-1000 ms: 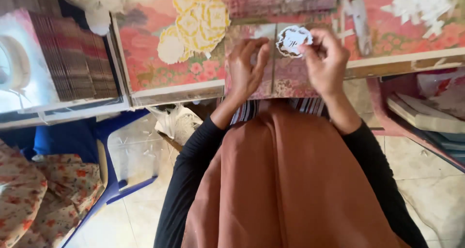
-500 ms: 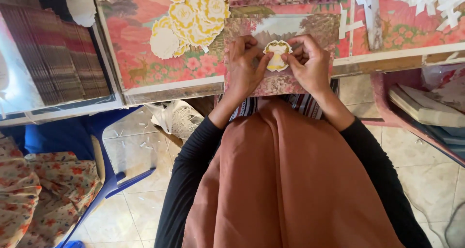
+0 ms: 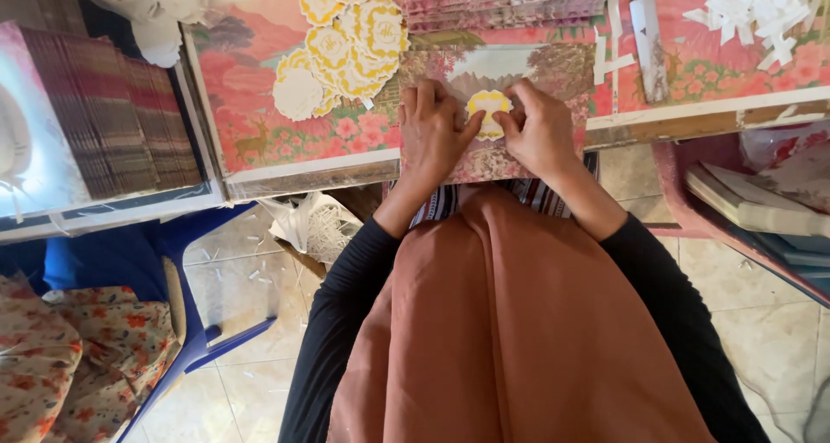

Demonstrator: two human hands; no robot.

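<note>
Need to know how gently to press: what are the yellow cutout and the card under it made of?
Yellow cutout: looks like thin paper or card, matte, with scalloped die-cut edges. Printed card: seemingly stiffer card, slightly glossy scenic print, lying flat under both hands; exact stock unclear.

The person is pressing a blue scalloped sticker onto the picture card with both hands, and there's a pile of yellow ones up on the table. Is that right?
Not quite: the scalloped sticker is yellow, not blue. The head view shows the left hand and right hand pressing it onto the picture card, with the pile of yellow ones up on the table.
</note>
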